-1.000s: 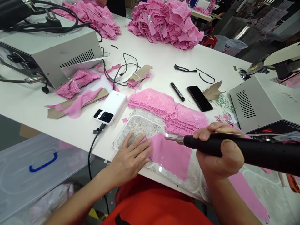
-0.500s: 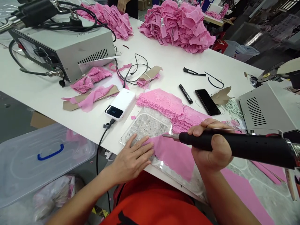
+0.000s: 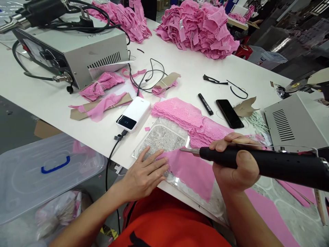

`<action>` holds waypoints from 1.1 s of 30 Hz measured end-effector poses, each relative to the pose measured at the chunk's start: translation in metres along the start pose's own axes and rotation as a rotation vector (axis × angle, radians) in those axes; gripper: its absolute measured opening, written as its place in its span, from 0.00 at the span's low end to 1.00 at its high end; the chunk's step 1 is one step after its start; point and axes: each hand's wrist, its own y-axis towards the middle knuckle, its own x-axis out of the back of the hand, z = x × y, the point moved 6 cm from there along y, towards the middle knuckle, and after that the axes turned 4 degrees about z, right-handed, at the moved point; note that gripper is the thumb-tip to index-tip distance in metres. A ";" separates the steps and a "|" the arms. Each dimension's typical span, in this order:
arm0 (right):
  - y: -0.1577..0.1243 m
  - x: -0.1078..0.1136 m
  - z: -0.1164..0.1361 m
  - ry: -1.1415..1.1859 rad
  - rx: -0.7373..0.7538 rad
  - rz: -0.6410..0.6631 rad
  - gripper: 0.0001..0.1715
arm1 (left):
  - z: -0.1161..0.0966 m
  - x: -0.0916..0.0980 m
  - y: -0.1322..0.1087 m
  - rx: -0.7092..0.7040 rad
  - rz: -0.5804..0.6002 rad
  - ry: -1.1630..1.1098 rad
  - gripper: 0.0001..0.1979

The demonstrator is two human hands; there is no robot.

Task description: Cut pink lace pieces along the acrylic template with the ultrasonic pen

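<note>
My right hand (image 3: 235,166) is wrapped around a black ultrasonic handpiece (image 3: 285,168) with a pointed metal tip. The tip is at the upper edge of a pink fabric piece (image 3: 191,169); whether it presses on the cloth I cannot tell. My left hand (image 3: 147,175) lies flat with fingers spread, its fingertips on the fabric's left end and the clear template plate (image 3: 161,137) beneath. Behind the plate is a stack of pink lace pieces (image 3: 177,111).
A white power bank (image 3: 133,113), a marker (image 3: 205,104) and a phone (image 3: 229,113) lie on the table. Grey control boxes stand at left (image 3: 97,51) and right (image 3: 295,116). Pink garments (image 3: 197,27) are heaped at the back. Below left is a lidded plastic bin (image 3: 51,185).
The view has shifted slightly. The handpiece's tip sits a little farther right along the fabric edge. My left hand stays in place. At the far table, a person's hand no longer shows.
</note>
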 end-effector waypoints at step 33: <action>0.003 0.006 -0.003 0.001 -0.002 0.010 0.09 | 0.000 0.001 0.000 -0.010 -0.025 -0.010 0.13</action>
